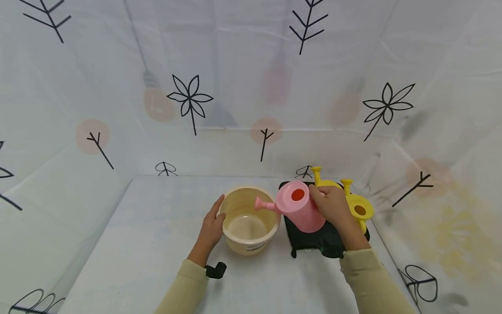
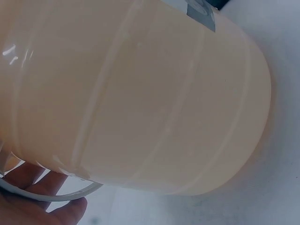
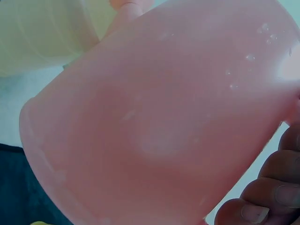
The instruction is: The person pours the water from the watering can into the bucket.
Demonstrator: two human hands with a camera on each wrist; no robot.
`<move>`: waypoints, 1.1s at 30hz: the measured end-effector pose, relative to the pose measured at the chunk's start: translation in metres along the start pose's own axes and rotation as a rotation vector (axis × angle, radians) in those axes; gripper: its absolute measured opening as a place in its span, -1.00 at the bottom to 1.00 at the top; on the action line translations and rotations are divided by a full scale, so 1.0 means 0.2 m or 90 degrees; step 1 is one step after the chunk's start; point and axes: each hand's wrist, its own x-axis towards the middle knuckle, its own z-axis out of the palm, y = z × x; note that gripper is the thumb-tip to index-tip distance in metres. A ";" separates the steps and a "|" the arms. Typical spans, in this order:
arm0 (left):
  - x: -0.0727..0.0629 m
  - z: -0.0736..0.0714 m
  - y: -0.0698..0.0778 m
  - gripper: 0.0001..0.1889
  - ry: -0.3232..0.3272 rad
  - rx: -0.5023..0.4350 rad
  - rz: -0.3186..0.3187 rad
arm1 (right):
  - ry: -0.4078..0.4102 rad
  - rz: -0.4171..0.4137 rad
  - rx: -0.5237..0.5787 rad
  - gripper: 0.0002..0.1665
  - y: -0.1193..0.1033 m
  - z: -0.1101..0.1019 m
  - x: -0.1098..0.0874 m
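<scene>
A cream plastic bucket (image 1: 243,248) stands upright on the white table. My left hand (image 1: 211,226) grips its left rim; in the left wrist view the fingers (image 2: 35,183) lie by a thin grey handle (image 2: 70,194). My right hand (image 1: 332,205) holds a pink toy watering can (image 1: 303,213) by the handle, fingers (image 3: 253,211) curled round it. The can tilts left, its spout (image 1: 266,205) overlapping the bucket's right rim in the head view. Water drops show on the can in the right wrist view.
A black mat or bag (image 1: 302,242) lies to the right under the pink can. On it are two yellow watering cans (image 1: 358,201), partly behind my right hand. White printed cloth (image 1: 235,104) hangs around the back and sides of the table (image 1: 129,253).
</scene>
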 end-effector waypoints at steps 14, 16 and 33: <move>0.00 0.00 -0.01 -0.43 -0.002 -0.002 0.005 | 0.017 -0.059 -0.060 -0.33 -0.02 0.01 -0.01; -0.01 0.00 -0.01 -0.43 -0.003 -0.004 0.004 | 0.016 -0.058 -0.062 -0.33 -0.02 0.01 -0.01; 0.00 0.00 -0.01 -0.41 0.004 0.002 0.021 | 0.007 -0.071 -0.077 -0.36 -0.06 0.00 0.01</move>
